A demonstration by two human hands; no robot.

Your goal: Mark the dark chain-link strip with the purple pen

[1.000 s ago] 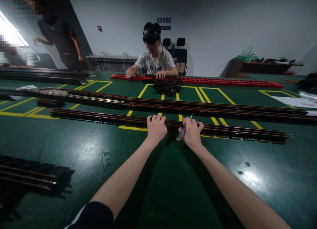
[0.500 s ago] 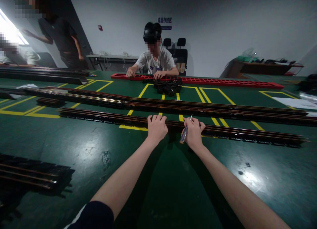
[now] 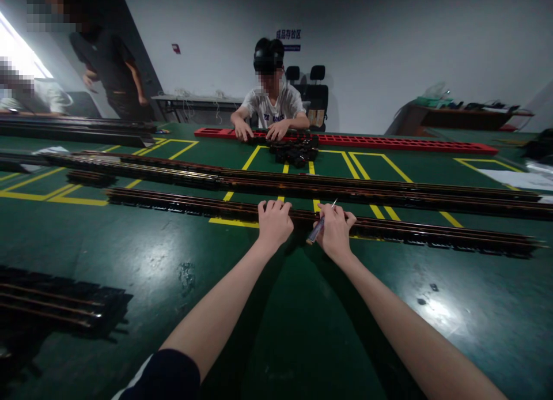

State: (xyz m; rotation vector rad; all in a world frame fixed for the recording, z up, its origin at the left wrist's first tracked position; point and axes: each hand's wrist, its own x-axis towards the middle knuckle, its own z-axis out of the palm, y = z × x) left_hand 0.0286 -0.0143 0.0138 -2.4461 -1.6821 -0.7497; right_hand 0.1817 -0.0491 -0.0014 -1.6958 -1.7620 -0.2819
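A long black strip (image 3: 415,231) with copper-coloured rods lies across the green table in front of me. My left hand (image 3: 275,222) is closed over it, fingers curled over its far edge. Just to the right, my right hand (image 3: 336,230) has its fingers wrapped round a screwdriver (image 3: 315,231), whose clear handle points down and left and whose metal tip points up and right. That hand also rests at the strip. The part of the strip under my fingers is hidden.
More long dark strips (image 3: 371,193) lie just beyond. Across the table (image 3: 164,256) a seated person's hands (image 3: 277,129) are at a red slotted rail (image 3: 389,143), near a black pile (image 3: 298,152). Another black strip bundle (image 3: 56,302) is at near left. Someone stands at back left.
The screwdriver has tilted, its handle end swinging left and slightly up in my right hand. My left hand has barely moved. Across the table, the person's hand has shifted right along the red rail.
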